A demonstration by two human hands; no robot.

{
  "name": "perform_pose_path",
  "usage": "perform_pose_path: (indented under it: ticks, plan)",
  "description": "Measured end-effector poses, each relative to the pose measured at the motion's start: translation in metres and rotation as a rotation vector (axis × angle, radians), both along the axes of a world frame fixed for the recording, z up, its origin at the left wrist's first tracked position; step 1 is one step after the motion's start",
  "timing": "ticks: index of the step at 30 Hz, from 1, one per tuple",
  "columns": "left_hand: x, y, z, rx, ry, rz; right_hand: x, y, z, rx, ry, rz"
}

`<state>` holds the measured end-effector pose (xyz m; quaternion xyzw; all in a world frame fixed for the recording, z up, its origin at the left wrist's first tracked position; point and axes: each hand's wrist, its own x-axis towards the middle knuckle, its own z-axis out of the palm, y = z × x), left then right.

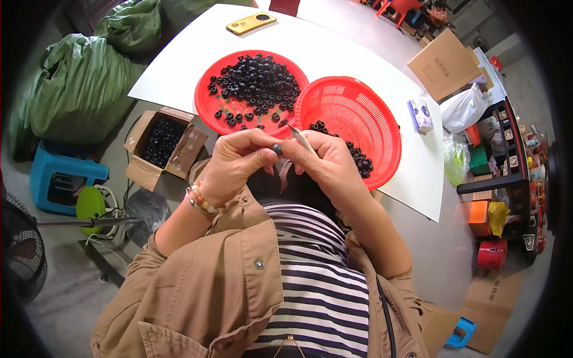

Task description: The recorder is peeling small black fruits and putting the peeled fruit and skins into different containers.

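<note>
A tan jacket with snap buttons, sleeves pushed up, over a black-and-white striped top; a beaded bracelet (202, 201) circles the left wrist

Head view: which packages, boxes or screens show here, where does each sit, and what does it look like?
Phone: far table edge, yellow, lying flat with its back up.
Open carton: on the floor left of the table, brown, flaps open, full of small dark pieces.
Closed carton: right end of the table, plain brown.
Small packet: on the table right of the red basket, white and purple.
Flat cardboard: floor, lower right, brown.
</note>
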<state>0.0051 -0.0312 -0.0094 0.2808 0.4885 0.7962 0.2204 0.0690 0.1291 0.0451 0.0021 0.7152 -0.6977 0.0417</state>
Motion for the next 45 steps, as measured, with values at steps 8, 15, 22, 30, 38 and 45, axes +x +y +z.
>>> perform_pose_path:
  ticks: [8, 15, 22, 30, 38, 45]
  plan:
    - [0.004, 0.003, 0.000, 0.010, -0.036, 0.001, 0.005, 0.000, 0.003, -0.083, -0.063, 0.033]
    - [-0.001, 0.002, -0.004, -0.014, -0.086, 0.046, 0.007, 0.006, 0.004, -0.097, -0.028, -0.070]
    - [-0.026, -0.002, -0.023, -0.050, -0.483, 0.191, 0.007, 0.036, 0.008, -0.092, -0.064, -0.241]
    - [-0.030, 0.000, -0.027, -0.004, -0.615, 0.212, 0.002, 0.046, 0.001, -0.023, -0.077, -0.288]
    - [-0.025, 0.001, -0.026, -0.047, -0.571, 0.218, -0.021, 0.069, -0.004, 0.244, -0.067, -0.257]
    - [-0.017, 0.006, -0.024, -0.086, -0.446, 0.211, -0.060, 0.101, -0.047, 0.681, -0.148, -0.160]
